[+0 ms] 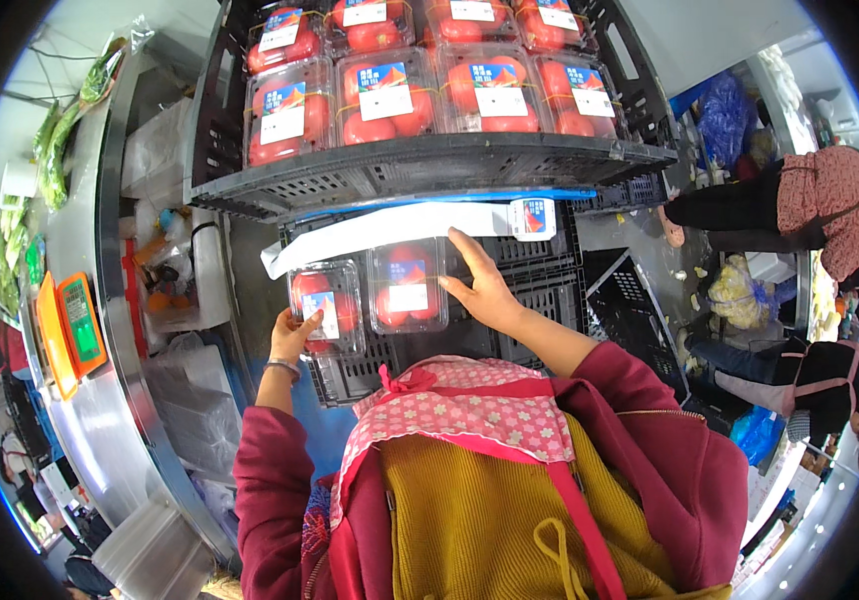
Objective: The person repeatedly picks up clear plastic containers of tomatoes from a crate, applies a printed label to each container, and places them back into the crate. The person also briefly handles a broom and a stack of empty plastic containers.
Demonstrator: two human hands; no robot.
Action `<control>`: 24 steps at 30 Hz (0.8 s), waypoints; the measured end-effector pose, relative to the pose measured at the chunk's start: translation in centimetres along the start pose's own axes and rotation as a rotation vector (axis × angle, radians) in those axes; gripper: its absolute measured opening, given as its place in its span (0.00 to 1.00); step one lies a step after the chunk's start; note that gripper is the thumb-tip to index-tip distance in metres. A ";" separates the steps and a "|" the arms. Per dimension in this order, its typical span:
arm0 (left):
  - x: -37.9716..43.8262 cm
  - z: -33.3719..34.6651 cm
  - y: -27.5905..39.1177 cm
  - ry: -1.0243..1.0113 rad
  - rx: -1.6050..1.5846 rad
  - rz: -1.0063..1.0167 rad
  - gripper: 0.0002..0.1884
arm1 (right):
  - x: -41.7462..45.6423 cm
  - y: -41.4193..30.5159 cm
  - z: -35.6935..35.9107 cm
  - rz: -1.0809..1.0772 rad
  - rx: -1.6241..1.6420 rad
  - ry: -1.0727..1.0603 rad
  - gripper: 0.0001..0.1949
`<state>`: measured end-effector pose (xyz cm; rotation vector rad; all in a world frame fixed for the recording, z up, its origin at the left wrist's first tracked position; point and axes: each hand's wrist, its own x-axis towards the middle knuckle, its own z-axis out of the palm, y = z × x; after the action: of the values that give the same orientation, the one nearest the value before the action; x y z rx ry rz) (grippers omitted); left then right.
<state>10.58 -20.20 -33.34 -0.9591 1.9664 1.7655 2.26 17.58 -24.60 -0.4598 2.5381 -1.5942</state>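
Note:
My left hand (291, 335) holds the left side of a clear plastic clamshell box of tomatoes (349, 319), its thumb on the box's label. Beside it on the right sits a second clamshell box of tomatoes (435, 300), banded and labelled. My right hand (486, 285) is at that box's upper right, fingers apart; whether it touches the box I cannot tell. A strip of white label backing (399, 225) lies just beyond both boxes, with a printed label (533, 217) at its right end. Black plastic crates (542, 289) are underneath.
A large black crate (429, 161) ahead holds rows of boxed tomatoes (384, 97). Left is a steel counter (92, 225) with an orange scale (83, 322) and bagged greens (54, 157). An empty-looking black crate (636, 315) leans at right; people (823, 202) are farther right.

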 end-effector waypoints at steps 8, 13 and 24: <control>0.2 -0.3 -1.0 -0.001 -0.024 -0.039 0.32 | -1.2 -0.4 0.8 -0.113 -0.355 -0.162 0.35; -0.2 0.2 -0.1 0.007 -0.100 -0.091 0.34 | -0.4 -1.1 0.8 -0.282 -0.624 -0.160 0.37; -1.4 1.5 1.9 -0.007 -0.022 -0.040 0.23 | -2.4 6.5 8.8 0.569 0.171 -0.030 0.55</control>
<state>10.06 -18.34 -31.30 -0.9916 1.9134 1.7700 5.47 13.38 -34.46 0.2387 2.1973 -1.5310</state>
